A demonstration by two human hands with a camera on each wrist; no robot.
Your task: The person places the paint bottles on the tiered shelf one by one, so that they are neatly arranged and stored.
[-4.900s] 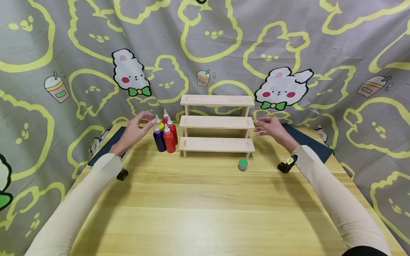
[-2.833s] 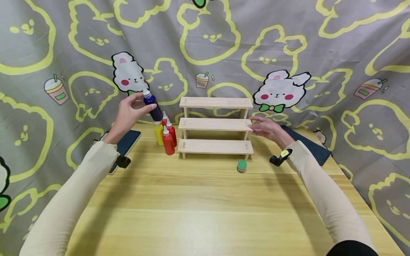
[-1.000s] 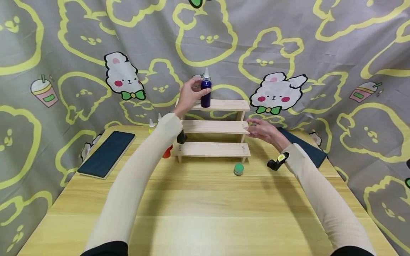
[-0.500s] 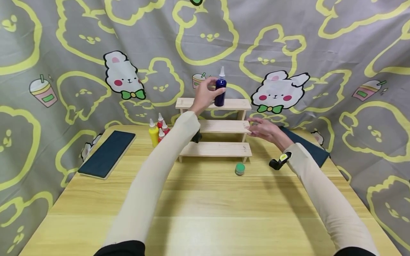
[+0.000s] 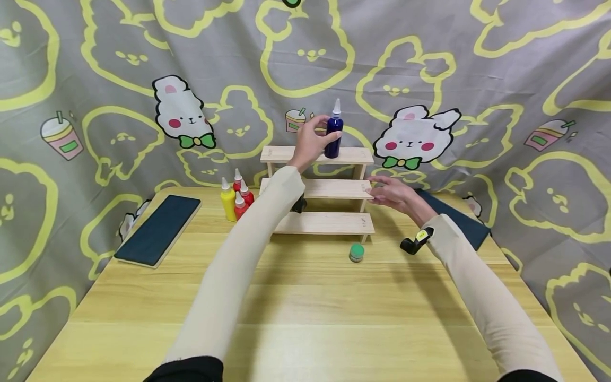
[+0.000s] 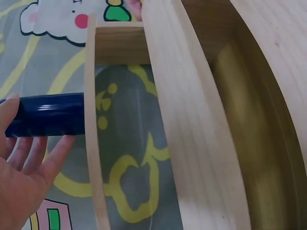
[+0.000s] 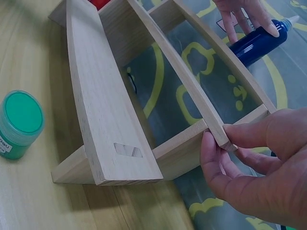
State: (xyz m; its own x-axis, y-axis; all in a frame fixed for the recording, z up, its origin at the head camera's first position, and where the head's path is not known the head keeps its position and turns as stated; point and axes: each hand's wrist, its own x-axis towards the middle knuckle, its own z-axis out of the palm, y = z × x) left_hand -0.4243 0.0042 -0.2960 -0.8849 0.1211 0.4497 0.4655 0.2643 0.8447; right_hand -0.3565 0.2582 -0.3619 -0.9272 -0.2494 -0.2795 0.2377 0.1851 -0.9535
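1. The jar [image 5: 356, 253] stands at the near right of the rack [image 5: 329, 223]; I think it is best left alone, with the arms passing well above it.
2. The right hand [image 5: 396, 197] pinches the right end of the middle board [image 5: 339, 188] between thumb and fingers. This hold should be firm but without pulling, so that the rack does not slide.
3. Farther, the left hand [image 5: 311, 142] is clamped on the blue bottle [image 5: 334, 138], upright at the top board [image 5: 355, 155], a little right of its middle. The step seems to be placing it there: lower it straight, whole base on the wood, and let go only when it stands by itself.
4. Hard to see, near: the jar's label is cut off in the right wrist view.
5. The left sleeve [image 5: 248, 249] covers the left part of the rack and some of the red bottles [image 5: 240, 207].
6. Far: the left wrist view does not show the blue bottle's nozzle, and the right wrist view hides its base behind the top board. I cannot tell whether it touches the wood or is just above.
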